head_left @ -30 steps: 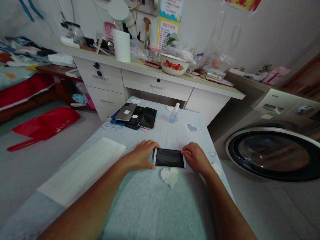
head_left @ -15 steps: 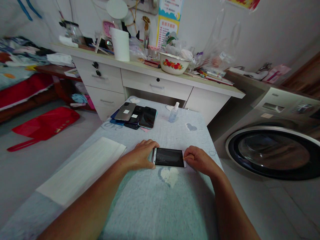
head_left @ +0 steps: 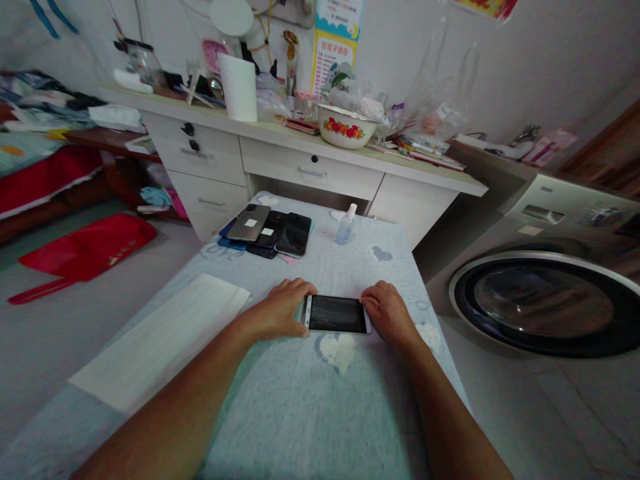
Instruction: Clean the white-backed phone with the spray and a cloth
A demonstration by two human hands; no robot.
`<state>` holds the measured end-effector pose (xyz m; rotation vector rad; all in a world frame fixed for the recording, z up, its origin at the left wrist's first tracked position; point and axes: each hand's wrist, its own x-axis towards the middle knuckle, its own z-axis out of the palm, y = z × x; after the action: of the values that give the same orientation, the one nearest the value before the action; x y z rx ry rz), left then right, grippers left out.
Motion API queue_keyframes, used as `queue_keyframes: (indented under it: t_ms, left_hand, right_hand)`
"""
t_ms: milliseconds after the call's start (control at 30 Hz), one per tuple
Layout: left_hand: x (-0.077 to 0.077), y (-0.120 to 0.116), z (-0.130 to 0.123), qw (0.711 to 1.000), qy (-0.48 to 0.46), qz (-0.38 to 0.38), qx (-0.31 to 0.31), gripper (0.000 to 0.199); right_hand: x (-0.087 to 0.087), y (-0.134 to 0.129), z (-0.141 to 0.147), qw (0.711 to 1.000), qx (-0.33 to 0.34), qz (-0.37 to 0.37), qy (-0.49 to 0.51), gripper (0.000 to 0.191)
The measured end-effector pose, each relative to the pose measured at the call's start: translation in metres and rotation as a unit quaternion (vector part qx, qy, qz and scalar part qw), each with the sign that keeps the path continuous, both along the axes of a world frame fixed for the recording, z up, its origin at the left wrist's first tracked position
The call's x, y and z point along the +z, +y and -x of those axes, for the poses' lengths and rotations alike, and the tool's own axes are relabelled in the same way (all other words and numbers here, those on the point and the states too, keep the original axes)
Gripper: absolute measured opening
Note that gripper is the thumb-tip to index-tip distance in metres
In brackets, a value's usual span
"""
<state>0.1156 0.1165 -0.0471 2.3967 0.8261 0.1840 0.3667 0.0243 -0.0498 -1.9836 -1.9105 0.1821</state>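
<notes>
A white-edged phone with a dark screen (head_left: 337, 314) lies crosswise on the cloth-covered table (head_left: 320, 407). My left hand (head_left: 283, 308) grips its left end, thumb at the lower corner and fingers at the upper one. At the phone's upper right corner, my right hand (head_left: 388, 311) is closed, its fingertips pressed together; whether anything small is between them is hidden. Several phones are piled behind, among them a grey one (head_left: 245, 228) and a black one (head_left: 294, 235). A clear spray bottle (head_left: 345, 225) stands to their right.
A long pale sheet (head_left: 165, 340) lies on the table's left side. Behind the table is a white desk (head_left: 313, 175) with a flowered bowl (head_left: 347, 127) and a white cylinder (head_left: 238, 88). A washing machine (head_left: 545, 220) is at the right, a red bag (head_left: 90, 248) on the floor.
My right hand has shifted slightly up along the phone's right end, and its forearm has turned. The left hand keeps its grip, and the phone stays in place.
</notes>
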Motion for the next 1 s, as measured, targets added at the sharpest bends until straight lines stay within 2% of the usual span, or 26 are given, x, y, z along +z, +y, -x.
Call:
queue_keyframes:
  t_ms: [267,433,567,667,900,1000]
  left_hand:
    - [-0.001,0.001,0.000,1.000,0.002,0.000,-0.004,0.058]
    - [0.001,0.000,0.001,1.000,0.002,0.004,-0.002,0.057]
    - [0.002,0.000,0.000,1.000,-0.001,0.005,-0.003,0.058]
    - [0.003,0.000,0.001,1.000,-0.003,0.006,-0.005,0.058]
    - [-0.002,0.000,0.001,1.000,-0.008,-0.001,-0.004,0.059]
    - [-0.003,0.000,0.000,1.000,-0.006,-0.007,-0.003,0.057]
  right_hand:
    - [0.009,-0.009,-0.002,0.993,0.098,0.033,0.063,0.011]
    - [0.026,-0.018,0.001,0.979,0.144,0.099,0.106,0.016]
    - [0.031,-0.022,0.003,0.970,0.166,0.138,0.113,0.018]
    - [0.027,-0.019,0.003,0.975,0.148,0.127,0.103,0.017]
    - [0.003,-0.002,-0.001,0.997,0.046,0.018,0.062,0.009]
    - [-0.001,0.004,0.000,0.999,0.016,-0.009,0.043,0.010]
